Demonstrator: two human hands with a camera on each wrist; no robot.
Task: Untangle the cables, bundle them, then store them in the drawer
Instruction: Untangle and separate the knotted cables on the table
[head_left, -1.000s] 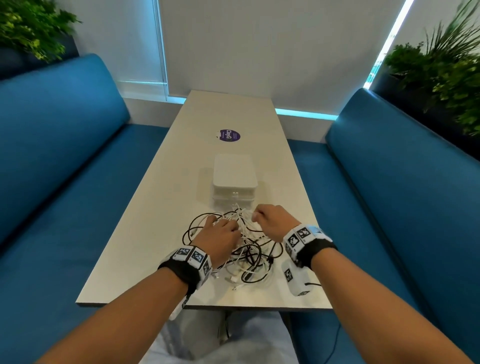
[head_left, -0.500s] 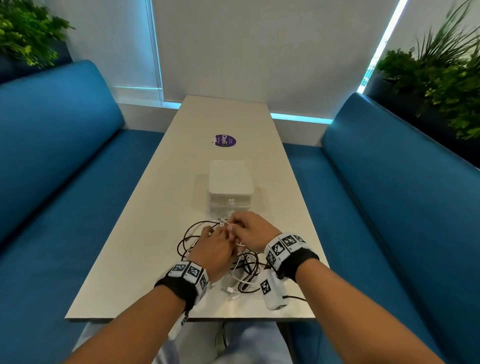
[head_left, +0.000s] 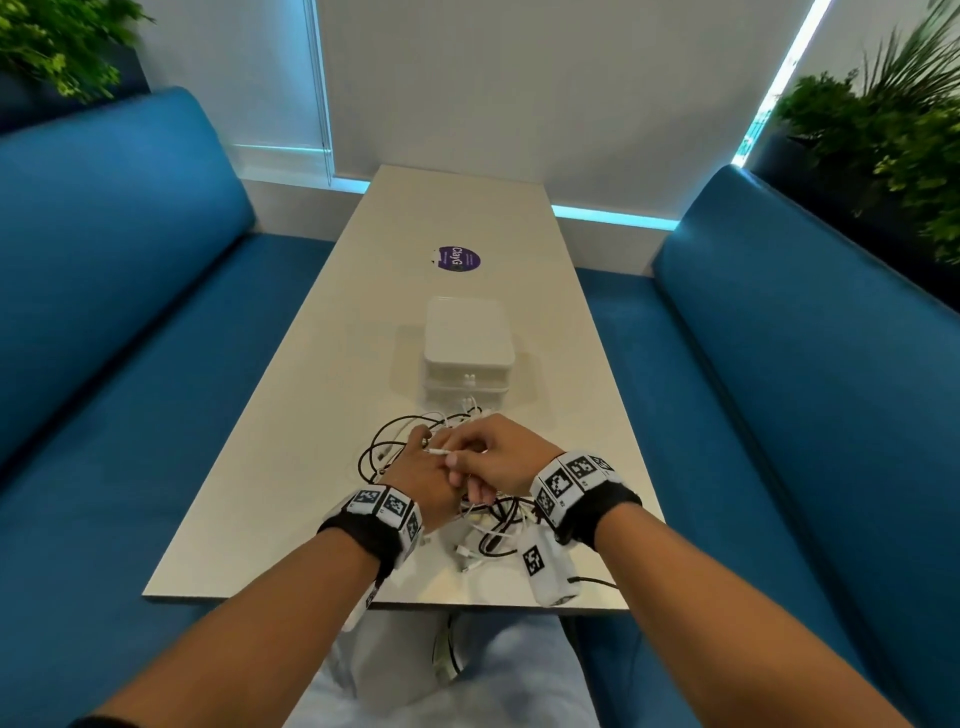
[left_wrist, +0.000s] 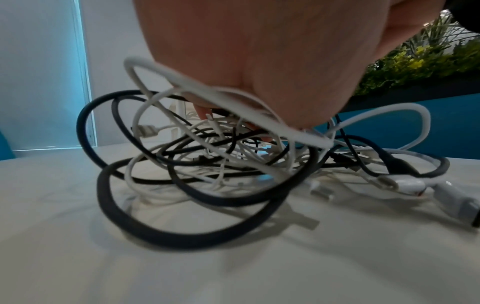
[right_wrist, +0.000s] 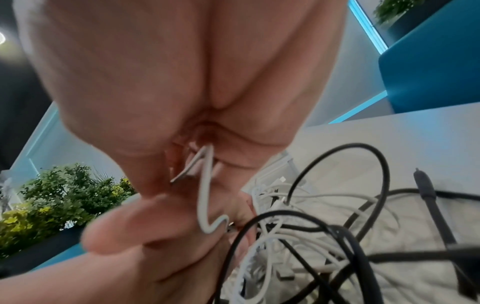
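Just in front of the white drawer box (head_left: 469, 358), untangling is being done: a thin white cable end (head_left: 441, 453) is being pinched by the right hand (head_left: 493, 457) while the tangled cables (left_wrist: 221, 156) are being gripped by the left hand (head_left: 423, 480), and a slow, steady draw-out is being called for next.

Cool window daylight; wrist views blurred, distorted.

The left hand (head_left: 423, 480) covered the middle of the cable tangle (head_left: 410, 441), so its fingertips, buried among the loops, could not be seen from the head view. Beside the tangle, the right hand (head_left: 498, 462) hid where its thin white cable (right_wrist: 205, 197) ran. Beyond the tangle, the drawer box (head_left: 469, 345) showed handles too small to read.
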